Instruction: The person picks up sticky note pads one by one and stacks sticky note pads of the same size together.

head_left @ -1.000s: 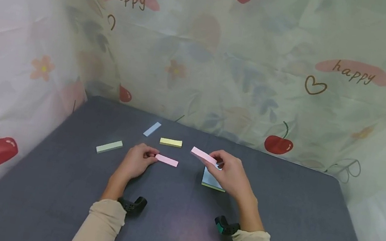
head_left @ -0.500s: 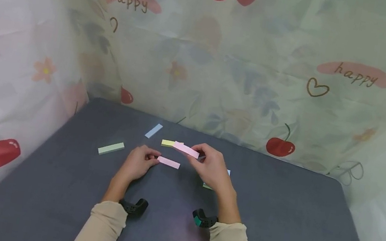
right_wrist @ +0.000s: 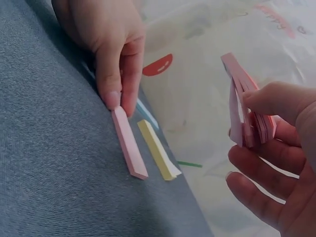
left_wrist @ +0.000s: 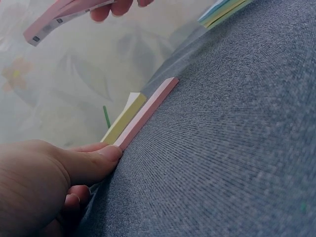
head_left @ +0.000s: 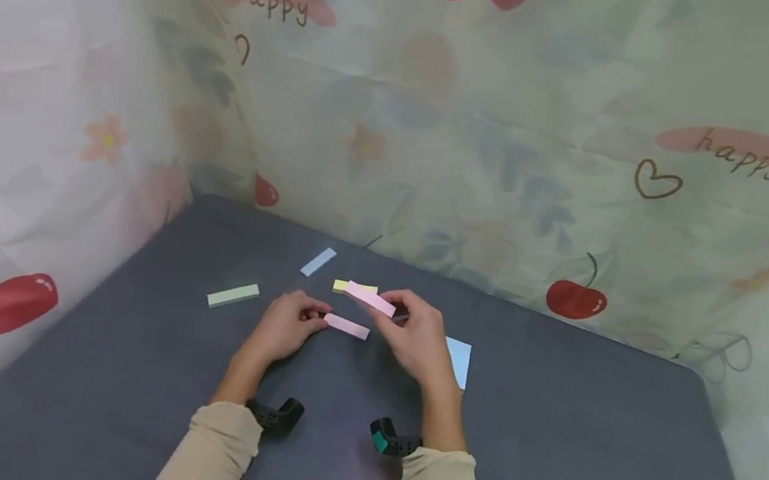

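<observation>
Here, cherry-print curtains [head_left: 523,128] surround the grey table [head_left: 582,473].

Soft, even light, no glare.
Faint shadows; head view bends at its edges; wrist views blur up close.

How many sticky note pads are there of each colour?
Pink: 2, one pink pad on the table touched by the left hand, one pink pad in the air held by the right hand
Yellow: 1, yellow pad
Green: 1, green pad
Blue: 2, blue strip, blue square pad
Total: 6
</observation>
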The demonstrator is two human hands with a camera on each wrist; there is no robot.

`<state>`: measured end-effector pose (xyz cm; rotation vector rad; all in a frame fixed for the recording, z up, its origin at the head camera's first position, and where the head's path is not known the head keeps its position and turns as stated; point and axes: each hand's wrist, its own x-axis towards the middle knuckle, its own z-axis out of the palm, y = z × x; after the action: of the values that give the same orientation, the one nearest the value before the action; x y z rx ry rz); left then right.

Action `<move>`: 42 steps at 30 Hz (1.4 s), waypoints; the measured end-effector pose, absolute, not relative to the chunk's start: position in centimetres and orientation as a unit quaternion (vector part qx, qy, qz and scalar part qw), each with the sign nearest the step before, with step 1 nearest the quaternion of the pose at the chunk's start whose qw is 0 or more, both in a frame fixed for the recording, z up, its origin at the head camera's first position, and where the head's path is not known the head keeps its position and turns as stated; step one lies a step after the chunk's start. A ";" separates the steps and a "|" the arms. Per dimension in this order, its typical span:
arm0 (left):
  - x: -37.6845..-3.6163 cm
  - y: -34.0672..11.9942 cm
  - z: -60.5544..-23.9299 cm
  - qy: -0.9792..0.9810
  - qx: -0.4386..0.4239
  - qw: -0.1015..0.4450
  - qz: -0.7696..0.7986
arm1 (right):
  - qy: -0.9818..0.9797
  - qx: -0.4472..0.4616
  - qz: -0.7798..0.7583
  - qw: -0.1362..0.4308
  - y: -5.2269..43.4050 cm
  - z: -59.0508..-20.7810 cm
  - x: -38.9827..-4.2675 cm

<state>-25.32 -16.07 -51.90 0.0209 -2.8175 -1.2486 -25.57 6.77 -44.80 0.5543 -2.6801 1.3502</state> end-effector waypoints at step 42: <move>-24.3 -16.4 -48.4 -0.890 -0.056 0.020 -0.452 | -0.899 0.198 0.386 0.053 5.3 -46.9 -24.8</move>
<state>-24.30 -16.38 -48.41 -0.1723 -2.7615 -1.4032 -24.84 5.33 -46.89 0.6032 -2.7339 1.1746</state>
